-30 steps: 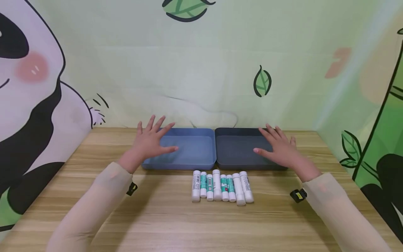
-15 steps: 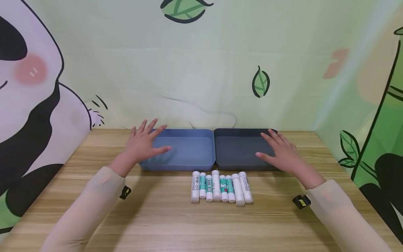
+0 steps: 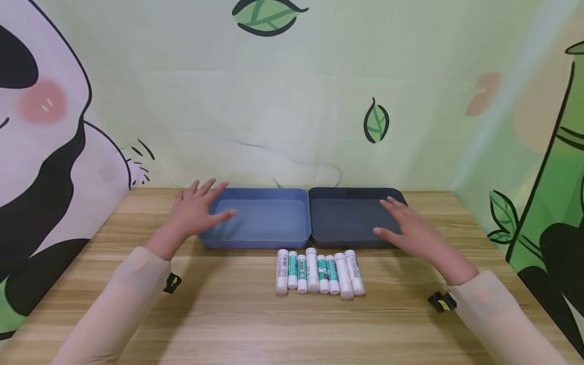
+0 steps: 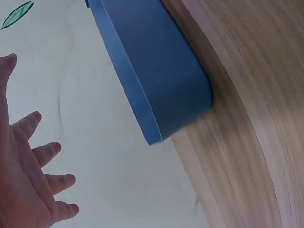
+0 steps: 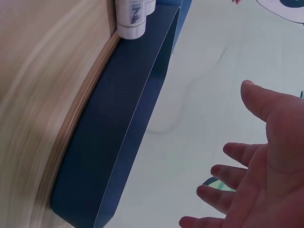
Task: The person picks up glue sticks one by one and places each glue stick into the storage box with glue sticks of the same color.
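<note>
Left hand [image 3: 191, 217] spread wide, holding nothing, moved left and down in frame since a second ago. Right hand [image 3: 414, 234] also extended, thumb apart, holding nothing, shifted slightly right and down. Nearest, mid-frame: shallow rectangular blue tray [image 3: 262, 218] and shallow rectangular dark navy tray [image 3: 344, 220], side by side. Eight white cylindrical tubes [image 3: 312, 276], four with teal labels, lie in a row just below trays. Light wood-grain table [image 3: 255, 329]; pale green backdrop [image 3: 182, 101], printed panda [image 3: 100, 157] left.
</note>
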### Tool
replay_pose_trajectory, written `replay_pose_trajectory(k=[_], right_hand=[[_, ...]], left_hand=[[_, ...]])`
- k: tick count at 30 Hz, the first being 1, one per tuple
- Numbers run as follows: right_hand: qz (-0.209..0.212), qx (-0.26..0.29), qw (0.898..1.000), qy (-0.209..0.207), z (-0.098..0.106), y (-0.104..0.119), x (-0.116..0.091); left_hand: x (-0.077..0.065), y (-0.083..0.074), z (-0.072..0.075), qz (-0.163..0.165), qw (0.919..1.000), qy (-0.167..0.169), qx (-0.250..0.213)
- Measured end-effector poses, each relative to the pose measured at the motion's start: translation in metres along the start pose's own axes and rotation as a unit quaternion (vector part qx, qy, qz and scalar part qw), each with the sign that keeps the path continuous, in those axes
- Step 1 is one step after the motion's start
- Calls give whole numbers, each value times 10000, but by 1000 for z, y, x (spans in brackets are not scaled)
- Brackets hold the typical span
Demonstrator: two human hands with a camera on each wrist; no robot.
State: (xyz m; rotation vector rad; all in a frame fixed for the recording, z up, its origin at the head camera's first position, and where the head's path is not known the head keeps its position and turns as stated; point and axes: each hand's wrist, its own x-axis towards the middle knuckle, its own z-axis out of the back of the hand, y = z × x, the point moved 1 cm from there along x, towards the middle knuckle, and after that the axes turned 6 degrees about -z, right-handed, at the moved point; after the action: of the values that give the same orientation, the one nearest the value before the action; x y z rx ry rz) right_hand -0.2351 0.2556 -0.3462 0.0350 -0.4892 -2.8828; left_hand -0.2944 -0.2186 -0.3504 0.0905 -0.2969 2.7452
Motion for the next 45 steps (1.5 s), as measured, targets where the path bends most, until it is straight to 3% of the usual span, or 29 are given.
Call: replay_pose_trajectory(k=[4,11,19,27,29,34,40,45], right_hand=[[-40,268,9996,65,0,2,-4],[-170,789,9965,217,2,2,-9],[-377,1049,9925,494,0,-1,-13],[-423,1558,9834,834,-5,-4,-12],[-482,1682,9803,919,-7,-4,-12],[-670,2188,9658,1221,-11,-3,-12],[-809,2588,9528,1365,-18,-1,-12],[-924,2931,9398,1496,-25,2,-12]], left_hand=[[-3,7,3,35,9996,44,-279],[-4,28,9,265,9896,279,-1388],[-7,43,7,482,9779,341,-2008],[-8,50,6,637,9708,444,-2271],[-8,52,4,662,9661,514,-2442],[-9,59,-3,873,9454,767,-3045],[-8,66,-10,968,9302,987,-3399],[-7,68,-15,1133,9100,1295,-3772]])
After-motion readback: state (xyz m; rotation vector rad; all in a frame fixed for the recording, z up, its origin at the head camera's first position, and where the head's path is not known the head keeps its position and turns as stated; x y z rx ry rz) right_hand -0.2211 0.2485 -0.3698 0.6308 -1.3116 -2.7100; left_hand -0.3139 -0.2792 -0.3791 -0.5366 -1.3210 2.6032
